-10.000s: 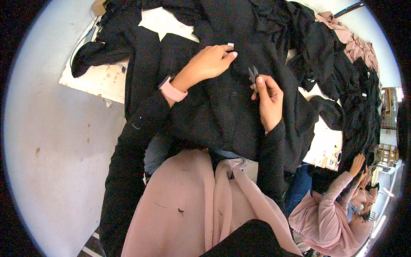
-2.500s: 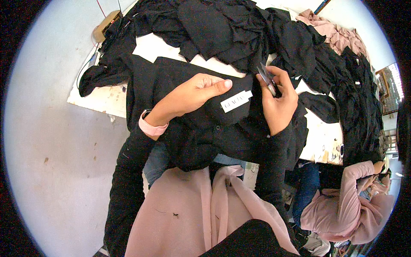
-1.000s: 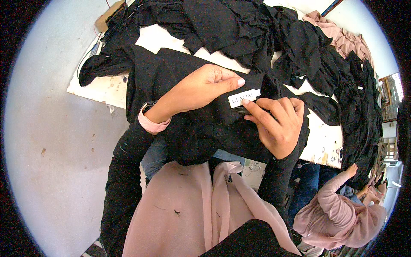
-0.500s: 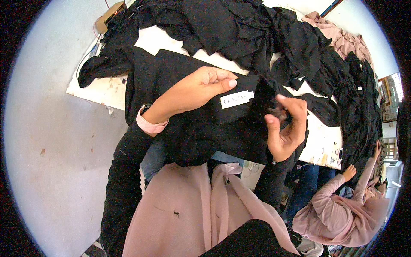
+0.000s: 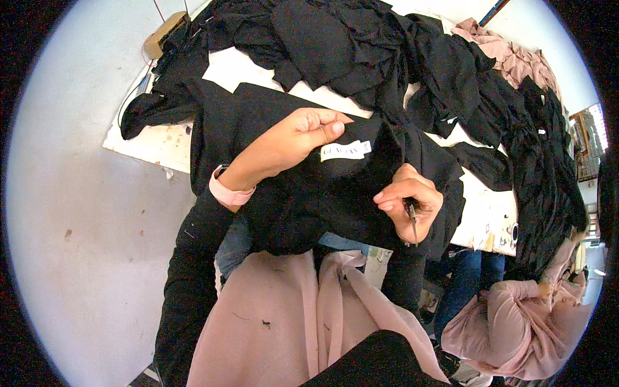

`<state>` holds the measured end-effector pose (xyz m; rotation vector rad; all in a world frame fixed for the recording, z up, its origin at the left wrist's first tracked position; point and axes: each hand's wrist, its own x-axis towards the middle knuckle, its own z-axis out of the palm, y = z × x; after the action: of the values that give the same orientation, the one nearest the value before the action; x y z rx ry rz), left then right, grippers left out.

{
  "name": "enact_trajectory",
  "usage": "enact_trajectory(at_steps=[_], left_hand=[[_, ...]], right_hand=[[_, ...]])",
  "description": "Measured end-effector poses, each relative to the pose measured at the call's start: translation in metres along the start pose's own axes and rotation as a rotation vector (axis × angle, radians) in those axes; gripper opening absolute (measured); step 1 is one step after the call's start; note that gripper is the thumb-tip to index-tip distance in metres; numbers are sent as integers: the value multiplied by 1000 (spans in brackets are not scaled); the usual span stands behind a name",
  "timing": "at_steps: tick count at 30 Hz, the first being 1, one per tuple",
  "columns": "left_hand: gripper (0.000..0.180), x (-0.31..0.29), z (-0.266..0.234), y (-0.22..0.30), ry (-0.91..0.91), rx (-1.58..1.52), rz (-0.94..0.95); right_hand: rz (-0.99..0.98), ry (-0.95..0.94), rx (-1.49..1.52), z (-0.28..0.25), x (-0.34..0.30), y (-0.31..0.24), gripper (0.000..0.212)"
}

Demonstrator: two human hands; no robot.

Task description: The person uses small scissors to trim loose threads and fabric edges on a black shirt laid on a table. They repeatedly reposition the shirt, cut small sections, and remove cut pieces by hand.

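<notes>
A black garment (image 5: 290, 193) drapes over the near table edge toward my lap. On it lies a small white label (image 5: 345, 150) with dark print. My left hand (image 5: 300, 138) is closed in a pinch on the cloth just left of the label, thumb on top. Lower and to the right, my right hand (image 5: 412, 200) is closed, with small dark metal snips (image 5: 412, 211) tucked in the palm. Its thumb and forefinger meet above the cloth; whether a thread is between them is too small to tell.
Heaped black garments (image 5: 322, 39) cover the back and right of the white table (image 5: 487, 219). Pink cloth (image 5: 506, 55) lies at the far right. A small brown box (image 5: 166, 33) stands at the back left. Another person in pink (image 5: 516, 322) is close by on the right.
My right hand has come down and toward me, away from the label, and its fingers have closed together. My left hand and the label have shifted slightly left.
</notes>
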<state>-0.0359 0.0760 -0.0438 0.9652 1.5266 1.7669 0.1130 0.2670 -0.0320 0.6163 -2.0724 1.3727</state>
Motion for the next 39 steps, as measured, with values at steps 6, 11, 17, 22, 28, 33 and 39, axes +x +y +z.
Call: enact_trajectory(at_steps=[6,11,17,22,28,33,39], left_hand=[[39,1,-4,0,-81,-115,6],[40,2,-5,1,-87,-123,-2],[42,1,-5,-3,-88,-122,6],[41,6,-12,-6,-88,-45,76],[49,9,-17,14,482,670,65],[70,-14,13,6,349,1125,517],[29,-4,3,-16,173,1250,231]], right_hand=[[112,234,-376,6,-1,-3,39],[30,205,-662,12,2,1,26],[38,171,-564,12,3,5,20],[70,328,-473,18,0,13,37],[333,324,-838,15,1,27,33],[268,322,-775,11,4,31,26],[217,269,-1015,-4,19,25,34]])
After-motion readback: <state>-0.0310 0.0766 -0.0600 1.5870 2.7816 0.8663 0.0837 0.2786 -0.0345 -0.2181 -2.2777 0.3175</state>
